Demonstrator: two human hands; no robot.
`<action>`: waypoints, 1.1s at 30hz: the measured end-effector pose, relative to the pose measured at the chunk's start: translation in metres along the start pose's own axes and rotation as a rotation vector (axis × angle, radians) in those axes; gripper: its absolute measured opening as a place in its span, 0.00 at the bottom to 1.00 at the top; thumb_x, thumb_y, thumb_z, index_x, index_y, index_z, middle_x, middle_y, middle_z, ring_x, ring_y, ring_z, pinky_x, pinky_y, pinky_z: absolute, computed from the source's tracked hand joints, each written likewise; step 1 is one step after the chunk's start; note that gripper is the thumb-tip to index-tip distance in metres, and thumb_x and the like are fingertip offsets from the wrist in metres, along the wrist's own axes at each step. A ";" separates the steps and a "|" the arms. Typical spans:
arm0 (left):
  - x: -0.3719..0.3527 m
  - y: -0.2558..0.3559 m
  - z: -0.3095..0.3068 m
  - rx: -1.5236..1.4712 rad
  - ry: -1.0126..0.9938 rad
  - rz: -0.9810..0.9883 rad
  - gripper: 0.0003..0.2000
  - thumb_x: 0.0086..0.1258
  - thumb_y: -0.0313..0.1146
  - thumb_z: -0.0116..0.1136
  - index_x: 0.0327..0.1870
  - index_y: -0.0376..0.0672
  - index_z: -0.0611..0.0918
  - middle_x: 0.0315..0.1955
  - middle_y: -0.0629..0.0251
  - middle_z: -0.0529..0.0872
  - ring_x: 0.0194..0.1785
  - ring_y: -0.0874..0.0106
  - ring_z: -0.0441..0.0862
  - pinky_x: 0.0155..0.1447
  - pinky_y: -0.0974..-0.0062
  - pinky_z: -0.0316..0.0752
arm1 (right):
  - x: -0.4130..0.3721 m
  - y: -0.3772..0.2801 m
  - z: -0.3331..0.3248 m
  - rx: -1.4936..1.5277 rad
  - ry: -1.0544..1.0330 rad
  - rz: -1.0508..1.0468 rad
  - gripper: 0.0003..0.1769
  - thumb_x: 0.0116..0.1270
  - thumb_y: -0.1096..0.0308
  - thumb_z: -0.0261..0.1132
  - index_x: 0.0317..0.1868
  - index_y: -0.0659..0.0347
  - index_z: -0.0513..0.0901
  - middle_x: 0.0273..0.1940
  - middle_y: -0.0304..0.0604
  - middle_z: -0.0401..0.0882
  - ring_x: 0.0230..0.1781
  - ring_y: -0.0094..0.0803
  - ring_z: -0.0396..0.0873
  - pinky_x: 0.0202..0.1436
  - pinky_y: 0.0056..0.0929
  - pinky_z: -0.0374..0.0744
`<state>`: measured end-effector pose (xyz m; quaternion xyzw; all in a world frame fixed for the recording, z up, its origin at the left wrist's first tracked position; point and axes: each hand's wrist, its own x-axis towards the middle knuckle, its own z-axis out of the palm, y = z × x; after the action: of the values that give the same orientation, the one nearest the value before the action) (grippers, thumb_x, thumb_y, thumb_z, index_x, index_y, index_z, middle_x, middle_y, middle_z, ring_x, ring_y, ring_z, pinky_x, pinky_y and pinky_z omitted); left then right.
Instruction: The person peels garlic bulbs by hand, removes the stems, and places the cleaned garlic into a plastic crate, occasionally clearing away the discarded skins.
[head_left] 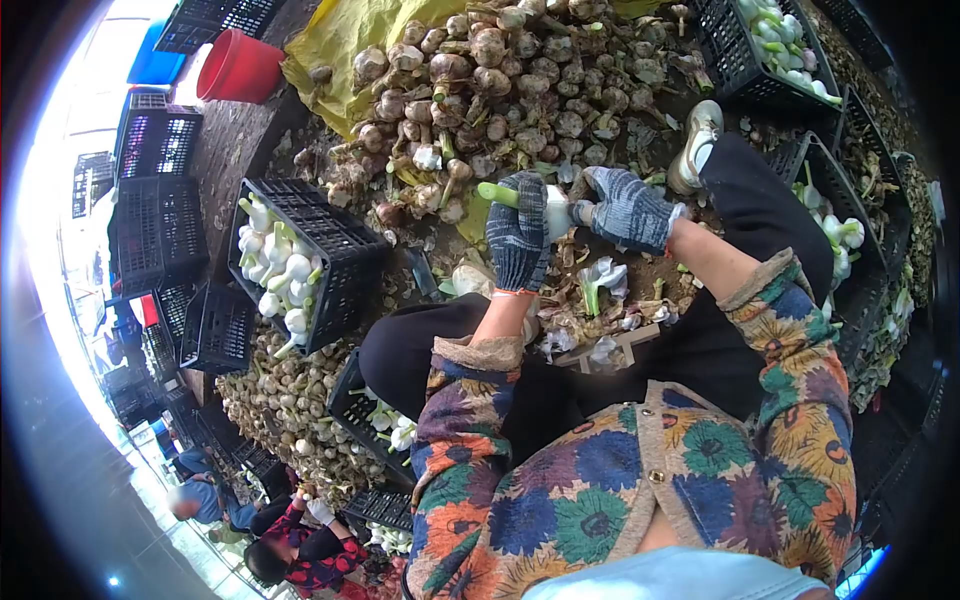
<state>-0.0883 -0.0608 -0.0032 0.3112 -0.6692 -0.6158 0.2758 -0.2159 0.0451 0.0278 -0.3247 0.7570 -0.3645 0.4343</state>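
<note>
My left hand (517,232), in a grey knit glove, is closed around a garlic bulb (558,213). Its cut green stem sticks out on the left of the fist, and the white peeled bulb shows on the right. Close beside the bulb is my right hand (630,210), gloved alike, with its fingers curled shut; whatever they grip is hidden. Beyond both hands lies a big heap of unpeeled garlic (500,85) with brown, dirty skins. Peeled skins and a green-stemmed piece of garlic (603,283) lie on the ground between my legs.
Black crates of white garlic stand at left (345,245), upper right (710,50) and right (870,230). A red bucket (240,67) is at upper left, near a yellow sheet (335,50). Two people (310,560) (205,500) work at lower left beside more garlic.
</note>
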 end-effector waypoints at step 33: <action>0.015 -0.017 0.000 -0.697 0.029 -0.699 0.21 0.68 0.49 0.46 0.46 0.38 0.73 0.36 0.58 0.79 0.37 0.69 0.80 0.39 0.72 0.78 | -0.006 -0.004 0.024 -0.067 0.357 -0.423 0.32 0.53 0.58 0.70 0.54 0.64 0.69 0.42 0.42 0.76 0.41 0.28 0.76 0.44 0.25 0.77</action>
<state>-0.0969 -0.0727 -0.0207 0.4149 -0.2749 -0.8543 0.1496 -0.1914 0.0410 0.0252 -0.4201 0.7486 -0.4735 0.1973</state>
